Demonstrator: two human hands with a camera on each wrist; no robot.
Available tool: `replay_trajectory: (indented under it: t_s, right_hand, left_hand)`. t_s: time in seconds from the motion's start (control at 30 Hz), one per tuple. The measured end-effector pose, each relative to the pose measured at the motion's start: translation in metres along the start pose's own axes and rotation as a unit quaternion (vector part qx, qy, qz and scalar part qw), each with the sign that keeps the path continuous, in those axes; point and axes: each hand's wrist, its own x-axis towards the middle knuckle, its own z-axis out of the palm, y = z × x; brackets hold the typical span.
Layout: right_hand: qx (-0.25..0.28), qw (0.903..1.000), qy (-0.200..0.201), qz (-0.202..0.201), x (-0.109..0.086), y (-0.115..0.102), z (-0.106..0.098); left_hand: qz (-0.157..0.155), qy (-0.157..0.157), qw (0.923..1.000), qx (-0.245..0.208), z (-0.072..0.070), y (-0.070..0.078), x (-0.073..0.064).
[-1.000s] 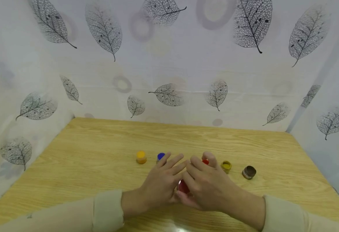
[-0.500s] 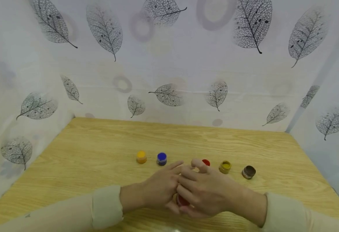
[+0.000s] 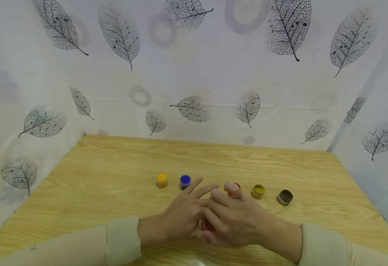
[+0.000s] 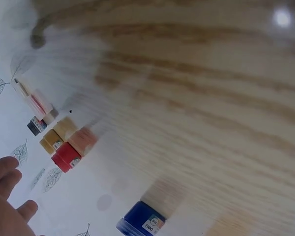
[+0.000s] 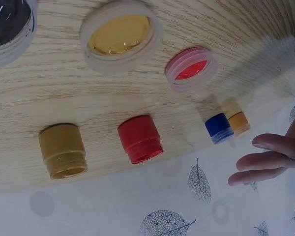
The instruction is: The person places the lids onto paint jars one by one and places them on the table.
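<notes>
The left hand (image 3: 182,217), outer fingers straight, and the right hand (image 3: 237,220), fingers curled, grip between them a partly hidden, rounded dark-red object (image 3: 208,224) over a pale wood-grain table (image 3: 120,157); beyond, small cylindrical plastic containers: dark-brown jar (image 3: 285,197), mustard-yellow jar (image 3: 258,191), red jar (image 5: 139,136), blue jar (image 3: 185,182), orange jar (image 3: 162,180); behind, a white leaf-print sheet (image 3: 194,74).

- Head view: from the near side of the table (image 3: 114,166), facing forward and down over the hands (image 3: 180,216) to the blue jar (image 3: 185,182); the widest.
- Left wrist view: low, tilted and roughly upside down, nearer the blue jar than the red jar (image 4: 66,156), facing past it.
- Right wrist view: roughly upside down, right of the blue jar and well apart, facing toward it.
- Wrist views share the blue jar, red jar and leaf-print cloth (image 5: 108,211) behind.
</notes>
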Motion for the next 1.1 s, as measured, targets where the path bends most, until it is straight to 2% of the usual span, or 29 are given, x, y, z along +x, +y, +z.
replay_trajectory:
  t_s: [0.2,0.33,0.47,0.57,0.7,0.83,0.93,1.1]
  right_hand:
    - [-0.002,0.9993,-0.013,0.034,-0.003,-0.004,0.000]
    - [-0.016,0.9991,-0.008,0.039,-0.006,-0.003,0.002]
    - [-0.028,0.9988,-0.003,0.041,-0.013,0.001,0.001]
    - [-0.024,0.9985,-0.005,0.049,-0.018,0.003,-0.001]
    - [-0.014,0.9971,-0.042,0.062,-0.027,0.005,-0.003]
    - [-0.019,0.9927,-0.095,0.072,-0.036,0.011,-0.004]
    - [-0.009,0.9895,-0.118,0.084,-0.042,0.018,0.000]
    - [0.019,0.9824,-0.159,0.097,-0.047,0.029,0.011]
  left_hand:
    - [0.000,0.025,0.9996,0.008,0.004,0.000,-0.002]
    - [0.000,0.036,0.9989,0.031,0.006,0.000,-0.003]
    - [-0.004,0.023,0.9966,0.079,0.005,0.001,-0.002]
    - [0.005,0.028,0.9921,0.123,0.003,-0.001,-0.002]
    - [0.010,0.041,0.9865,0.158,0.000,-0.005,-0.004]
    - [-0.016,0.016,0.9884,0.150,-0.004,-0.009,-0.011]
    - [-0.034,0.000,0.9888,0.145,-0.007,-0.013,-0.016]
    - [-0.055,0.000,0.9864,0.155,-0.012,-0.022,-0.028]
